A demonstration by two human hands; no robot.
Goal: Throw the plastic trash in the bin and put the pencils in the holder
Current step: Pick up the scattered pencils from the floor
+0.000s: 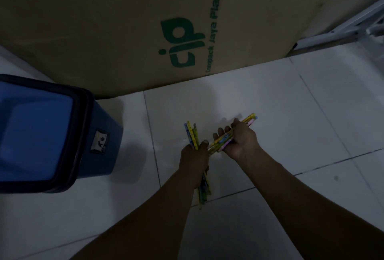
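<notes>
My left hand [194, 160] grips a bundle of yellow and green pencils [192, 134] that points away from me, its lower ends sticking out below the wrist. My right hand [241, 141] holds a second bundle of yellow, pink and blue pencils [250, 118] slanting up to the right. A faint clear plastic wrapper [185, 141] seems to glint around the pencils between the hands. The blue bin [41, 133] with a dark rim and a swing lid stands on the floor at the left. No pencil holder is in view.
A big brown cardboard box [124, 20] with green print stands behind the hands, resting on the white tiled floor [291, 104]. A white metal frame [342, 29] shows at the upper right. The scene is dim.
</notes>
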